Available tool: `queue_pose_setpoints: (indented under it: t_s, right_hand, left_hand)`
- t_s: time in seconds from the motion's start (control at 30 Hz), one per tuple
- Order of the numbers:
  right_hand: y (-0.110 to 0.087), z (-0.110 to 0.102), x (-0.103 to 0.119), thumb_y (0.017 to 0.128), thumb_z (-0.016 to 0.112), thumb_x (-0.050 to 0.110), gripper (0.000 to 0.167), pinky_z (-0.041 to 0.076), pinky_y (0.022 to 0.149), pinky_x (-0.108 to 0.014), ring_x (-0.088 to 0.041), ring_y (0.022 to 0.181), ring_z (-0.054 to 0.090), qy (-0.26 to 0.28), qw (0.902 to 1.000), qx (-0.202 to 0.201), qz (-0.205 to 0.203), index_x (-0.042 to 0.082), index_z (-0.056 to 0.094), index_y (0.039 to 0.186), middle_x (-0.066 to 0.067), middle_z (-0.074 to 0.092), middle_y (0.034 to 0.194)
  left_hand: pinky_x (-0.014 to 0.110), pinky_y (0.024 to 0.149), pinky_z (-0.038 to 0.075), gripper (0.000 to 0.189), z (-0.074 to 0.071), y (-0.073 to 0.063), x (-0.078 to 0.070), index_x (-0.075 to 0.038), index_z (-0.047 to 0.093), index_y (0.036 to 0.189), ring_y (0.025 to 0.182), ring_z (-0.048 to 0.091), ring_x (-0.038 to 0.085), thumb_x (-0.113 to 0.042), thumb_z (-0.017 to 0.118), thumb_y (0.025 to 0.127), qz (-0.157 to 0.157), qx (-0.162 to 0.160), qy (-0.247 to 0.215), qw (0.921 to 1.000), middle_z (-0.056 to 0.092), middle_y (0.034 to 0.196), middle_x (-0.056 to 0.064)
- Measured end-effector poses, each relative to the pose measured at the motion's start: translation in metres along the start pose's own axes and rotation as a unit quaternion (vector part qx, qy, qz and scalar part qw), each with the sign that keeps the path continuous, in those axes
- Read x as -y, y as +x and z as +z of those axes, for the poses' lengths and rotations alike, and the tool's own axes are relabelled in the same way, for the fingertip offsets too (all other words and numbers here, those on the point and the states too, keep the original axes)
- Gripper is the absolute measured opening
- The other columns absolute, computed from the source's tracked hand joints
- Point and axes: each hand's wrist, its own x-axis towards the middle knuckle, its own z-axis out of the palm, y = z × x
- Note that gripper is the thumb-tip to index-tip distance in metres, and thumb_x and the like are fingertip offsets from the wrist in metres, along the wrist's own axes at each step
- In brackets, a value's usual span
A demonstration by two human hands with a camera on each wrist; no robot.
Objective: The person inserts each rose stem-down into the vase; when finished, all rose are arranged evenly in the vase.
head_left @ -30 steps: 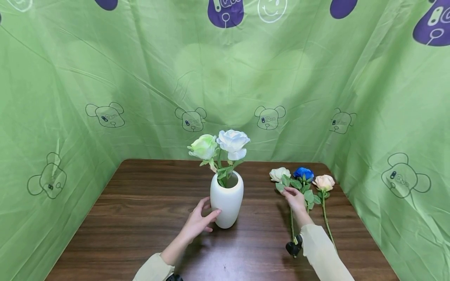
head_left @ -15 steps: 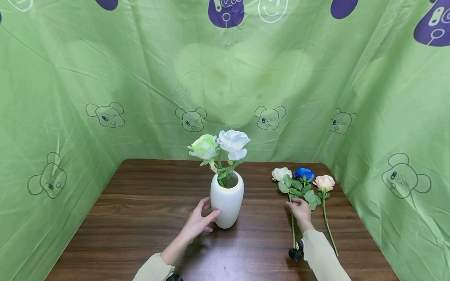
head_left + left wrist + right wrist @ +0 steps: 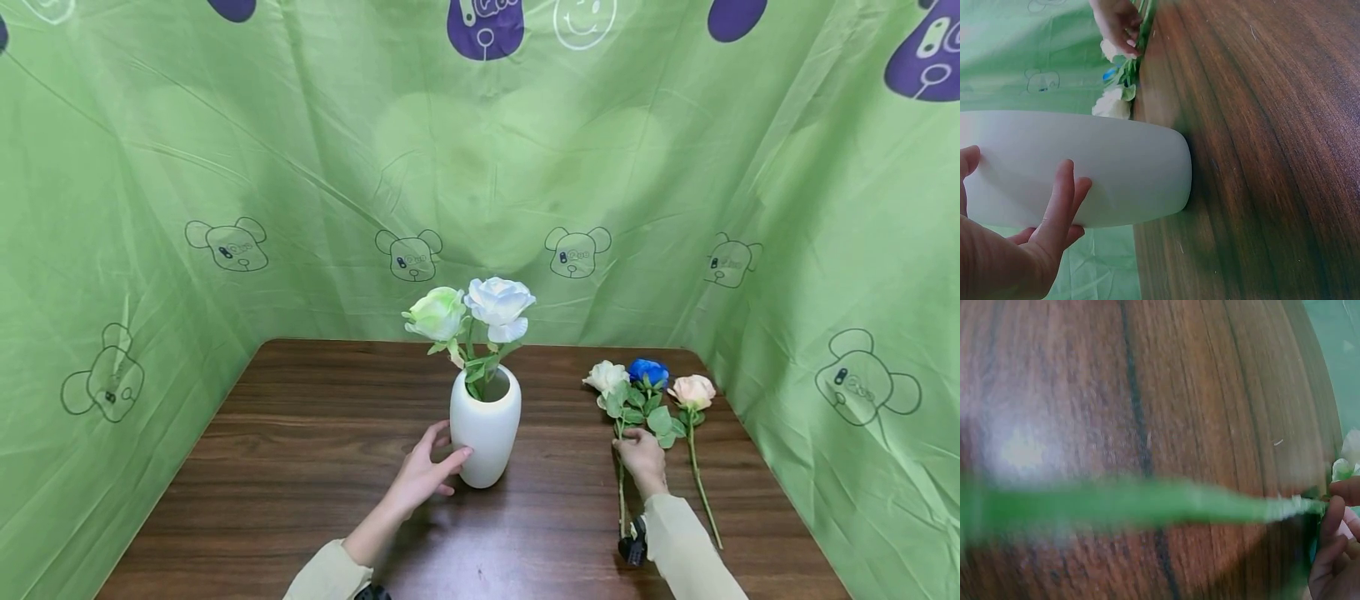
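A white vase (image 3: 486,437) stands upright mid-table, holding a pale green rose (image 3: 437,314) and a pale blue-white rose (image 3: 498,307). My left hand (image 3: 423,473) grips the vase's lower left side, thumb across the front; the left wrist view shows its fingers against the white wall (image 3: 1104,165). On the right, my right hand (image 3: 642,457) pinches the stem of a white rose (image 3: 606,377) just below its leaves. That green stem (image 3: 1147,500) runs blurred across the right wrist view to the fingertips (image 3: 1335,512).
A blue rose (image 3: 648,372) lies right beside the white one, its leaves overlapping it. Farther right is a pink rose (image 3: 692,392) with its stem toward the near edge. Green printed cloth (image 3: 480,167) encloses the brown wooden table (image 3: 315,450) at back and sides.
My right hand has moved down from the white rose's leaves to its stem and now pinches it. The white rose has shifted slightly right and tilted. My left hand stays at the vase.
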Motion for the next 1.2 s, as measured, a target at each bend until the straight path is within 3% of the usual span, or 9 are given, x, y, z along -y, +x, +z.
queue_pose_setpoints:
  t_s: [0.13,0.33,0.43,0.6,0.73,0.97,1.0,1.07,1.2]
  right_hand:
    - [0.000,0.005,0.002,0.079,0.064,0.013,0.032,0.045,0.058,-0.035,-0.027,0.070,0.059,0.049,0.9984,-0.010,-0.027,-0.003,0.059,0.106,-0.015,0.062,0.084]
    - [-0.002,0.010,0.011,0.080,0.062,0.007,0.032,0.042,0.047,-0.020,-0.019,0.058,0.059,0.143,0.9890,0.014,-0.035,-0.006,0.055,0.109,-0.012,0.064,0.079]
    - [-0.004,0.012,0.018,0.080,0.061,0.004,0.031,0.043,0.045,-0.022,-0.016,0.054,0.057,0.197,0.9792,0.015,-0.044,-0.006,0.055,0.109,-0.009,0.063,0.077]
    - [0.022,0.033,-0.005,0.080,0.063,0.009,0.030,0.047,0.046,-0.023,-0.012,0.052,0.057,0.271,0.9579,0.020,-0.092,0.004,0.056,0.108,-0.003,0.062,0.078]
    - [0.045,0.048,-0.021,0.079,0.065,0.012,0.030,0.047,0.044,-0.024,-0.015,0.052,0.057,0.295,0.9489,0.020,-0.111,0.008,0.057,0.108,-0.007,0.062,0.082]
    - [0.047,0.044,-0.011,0.079,0.067,0.021,0.034,0.048,0.043,-0.025,-0.016,0.053,0.058,0.325,0.9321,0.032,-0.157,0.011,0.056,0.110,-0.015,0.061,0.089]
    - [0.045,0.041,-0.008,0.079,0.067,0.021,0.034,0.048,0.043,-0.025,-0.016,0.053,0.058,0.331,0.9277,0.035,-0.169,0.010,0.056,0.110,-0.015,0.061,0.089]
    - [0.025,0.023,0.017,0.081,0.065,0.015,0.030,0.048,0.044,-0.024,-0.016,0.053,0.058,0.376,0.9021,0.065,-0.202,0.007,0.056,0.109,-0.014,0.061,0.086]
    - [0.018,0.005,0.037,0.082,0.062,0.006,0.030,0.049,0.045,-0.025,-0.017,0.054,0.059,0.428,0.8659,0.094,-0.241,0.004,0.055,0.110,-0.009,0.062,0.085]
  left_hand:
    - [0.038,0.053,0.053,0.063,0.000,0.001,0.001,-0.001,0.028,0.132,0.089,0.056,0.042,-0.024,0.061,0.084,0.001,-0.001,-0.001,1.0000,0.034,0.126,0.033]
    - [0.043,0.056,0.052,0.063,0.000,0.001,0.002,-0.001,0.028,0.132,0.089,0.056,0.042,-0.023,0.061,0.084,0.001,-0.001,-0.004,1.0000,0.035,0.125,0.033]
    - [0.043,0.056,0.052,0.062,0.000,0.001,0.002,-0.001,0.029,0.132,0.089,0.056,0.042,-0.023,0.061,0.084,0.002,0.000,-0.006,1.0000,0.035,0.125,0.033]
    - [0.045,0.057,0.052,0.062,-0.001,0.001,0.003,-0.001,0.029,0.132,0.089,0.056,0.043,-0.023,0.061,0.084,0.004,0.001,-0.009,1.0000,0.034,0.126,0.033]
    - [0.043,0.056,0.052,0.063,0.000,0.001,0.003,-0.001,0.029,0.132,0.089,0.056,0.042,-0.023,0.062,0.084,0.003,0.000,-0.007,1.0000,0.034,0.126,0.033]
    - [0.045,0.057,0.052,0.063,0.000,0.001,0.004,-0.001,0.029,0.132,0.089,0.056,0.042,-0.023,0.062,0.083,0.001,-0.003,-0.006,1.0000,0.034,0.125,0.033]
    - [0.044,0.056,0.052,0.063,0.000,0.001,0.004,-0.001,0.029,0.132,0.089,0.056,0.042,-0.023,0.062,0.083,0.001,-0.003,-0.006,1.0000,0.034,0.125,0.033]
    - [0.043,0.055,0.052,0.063,0.000,0.001,0.004,-0.001,0.028,0.132,0.089,0.056,0.042,-0.023,0.062,0.084,0.001,-0.003,-0.005,1.0000,0.034,0.125,0.033]
    - [0.043,0.056,0.052,0.063,0.000,0.001,0.003,-0.001,0.028,0.132,0.089,0.056,0.042,-0.024,0.062,0.084,0.000,-0.003,-0.004,1.0000,0.034,0.126,0.033]
